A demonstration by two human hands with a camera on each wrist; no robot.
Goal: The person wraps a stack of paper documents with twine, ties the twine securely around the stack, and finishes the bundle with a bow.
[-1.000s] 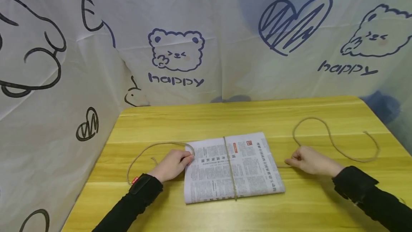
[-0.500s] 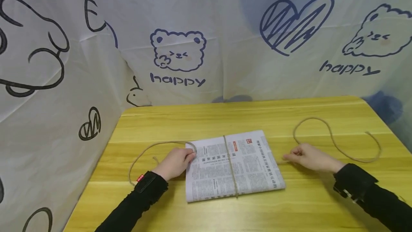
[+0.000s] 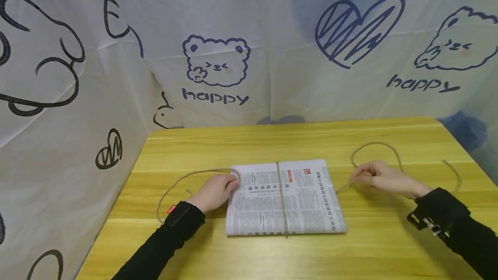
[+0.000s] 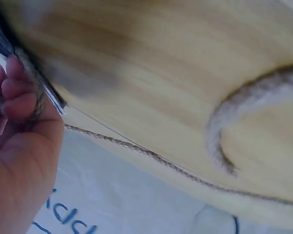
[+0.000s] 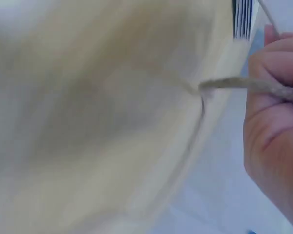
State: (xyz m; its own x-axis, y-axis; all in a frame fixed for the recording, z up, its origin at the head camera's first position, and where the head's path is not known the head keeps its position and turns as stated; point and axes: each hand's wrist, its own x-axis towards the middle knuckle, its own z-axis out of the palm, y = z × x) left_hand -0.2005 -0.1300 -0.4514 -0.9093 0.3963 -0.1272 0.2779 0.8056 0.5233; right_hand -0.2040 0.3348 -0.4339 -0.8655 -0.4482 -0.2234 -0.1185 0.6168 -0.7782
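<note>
Lying between the two hands, a folded newspaper is being supported by the yellow wood-grain table, its longer side apparently running left to right, subject to the slant of the view. The nearer position is being occupied by the left hand, which is resting at the newspaper's left edge; the right hand is being held clear of the right edge, the gap being bridged by a short, straight strand of brown cord. In the left hand, a bend of the cord is being gripped by curled fingers. In the right hand, the strand is being pinched between thumb and fingers, no gap being observed there. The newspaper's face is being crossed near its middle by a single line of cord, from far edge to near edge. The sheets are lying flat, dense black print and small red blocks being shown. Loose cord is curving leftward toward the left black cuff and behind the right hand; its continuity is not being confirmed.
</note>
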